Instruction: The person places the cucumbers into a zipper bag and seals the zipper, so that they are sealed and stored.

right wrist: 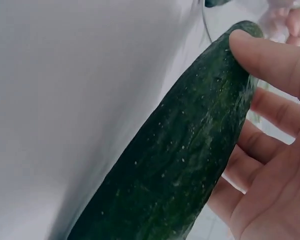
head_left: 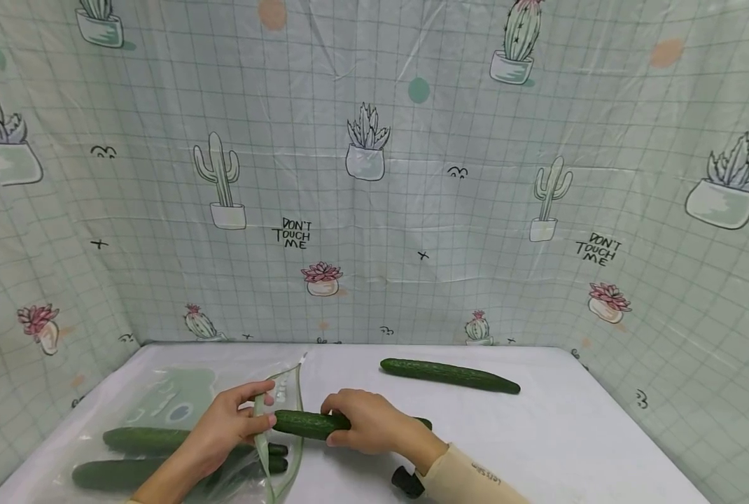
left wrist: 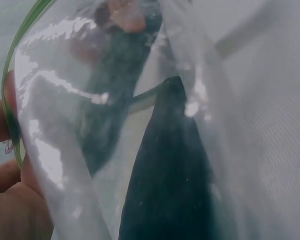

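Observation:
My right hand [head_left: 368,420] grips a dark green cucumber [head_left: 311,424], thumb on one side and fingers on the other. Its far end is at the mouth of a clear zip bag [head_left: 179,378], close to my left fingertips. With thumb and fingers, my left hand [head_left: 223,423] holds the bag's green-edged rim, and the mouth stands open toward the right. Two cucumbers [head_left: 129,473] lie inside the bag, their ends pointing to the opening. Through the film, the left wrist view shows one dark cucumber [left wrist: 165,170] up close. The right wrist view shows the held cucumber's [right wrist: 175,140] bumpy skin.
Another cucumber [head_left: 450,375] lies on the white table [head_left: 538,448] toward the back. A small black object [head_left: 407,481] is beside my right sleeve [head_left: 469,479]. Behind the table hangs a checked curtain [head_left: 374,280] printed with cacti.

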{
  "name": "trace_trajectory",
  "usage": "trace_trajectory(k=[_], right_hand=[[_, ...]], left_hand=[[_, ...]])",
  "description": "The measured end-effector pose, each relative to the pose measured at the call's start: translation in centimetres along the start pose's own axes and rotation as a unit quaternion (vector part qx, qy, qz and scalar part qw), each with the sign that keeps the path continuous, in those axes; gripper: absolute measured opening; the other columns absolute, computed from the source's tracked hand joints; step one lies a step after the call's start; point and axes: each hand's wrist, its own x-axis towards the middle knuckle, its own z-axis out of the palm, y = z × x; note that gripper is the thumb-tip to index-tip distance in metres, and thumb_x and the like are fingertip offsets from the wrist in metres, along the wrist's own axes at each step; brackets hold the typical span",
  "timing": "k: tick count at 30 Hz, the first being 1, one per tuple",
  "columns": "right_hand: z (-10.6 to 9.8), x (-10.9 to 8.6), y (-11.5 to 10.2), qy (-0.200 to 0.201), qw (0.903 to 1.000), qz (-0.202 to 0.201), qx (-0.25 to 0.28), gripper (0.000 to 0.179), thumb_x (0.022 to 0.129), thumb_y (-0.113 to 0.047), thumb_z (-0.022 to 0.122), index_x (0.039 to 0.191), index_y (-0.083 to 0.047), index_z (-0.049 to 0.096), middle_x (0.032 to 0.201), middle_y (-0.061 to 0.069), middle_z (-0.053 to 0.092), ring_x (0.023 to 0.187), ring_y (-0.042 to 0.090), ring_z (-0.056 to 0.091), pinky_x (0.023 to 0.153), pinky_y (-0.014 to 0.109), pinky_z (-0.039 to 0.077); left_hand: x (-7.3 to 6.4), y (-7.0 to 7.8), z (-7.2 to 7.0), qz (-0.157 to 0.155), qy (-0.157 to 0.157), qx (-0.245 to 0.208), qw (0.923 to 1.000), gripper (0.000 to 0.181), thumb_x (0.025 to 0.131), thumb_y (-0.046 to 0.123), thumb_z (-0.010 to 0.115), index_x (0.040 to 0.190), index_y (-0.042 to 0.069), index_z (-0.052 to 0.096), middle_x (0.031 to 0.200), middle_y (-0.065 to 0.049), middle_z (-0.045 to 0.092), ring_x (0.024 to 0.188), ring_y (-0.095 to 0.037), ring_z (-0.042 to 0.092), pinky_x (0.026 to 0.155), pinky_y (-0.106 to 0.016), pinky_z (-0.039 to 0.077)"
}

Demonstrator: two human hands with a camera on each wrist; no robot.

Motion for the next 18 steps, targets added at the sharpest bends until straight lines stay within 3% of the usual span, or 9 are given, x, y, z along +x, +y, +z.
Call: trace_trajectory(k=[10, 18], right_hand=[[0.8, 3.3, -1.7, -0.019, 0.9992, 0.013, -0.034, 0.034, 0.083, -0.034, 0.075, 0.114, -0.023, 0.064, 0.093, -0.013, 0.058, 0.083, 0.0, 0.055, 0.066, 0.024, 0.046], [1.4, 3.9, -1.5, -0.037, 0.9988, 0.024, -0.023, 0.036, 0.081, -0.036, 0.076, 0.113, -0.024, 0.065, 0.097, -0.012, 0.06, 0.088, 0.002, 0.056, 0.07, 0.026, 0.048]], left_hand=[[0.1, 0.1, -0.2, 0.002, 0.0, 0.003, 1.0, 0.067, 0.09, 0.005, 0.066, 0.146, -0.006, 0.031, 0.112, -0.011, 0.049, 0.06, -0.01, 0.04, 0.057, -0.033, 0.048], [0.1, 0.0, -0.1, -0.003, 0.009, 0.005, 0.9999, 0.066, 0.089, 0.003, 0.065, 0.145, -0.006, 0.033, 0.113, -0.012, 0.05, 0.062, -0.011, 0.044, 0.056, -0.033, 0.048]])
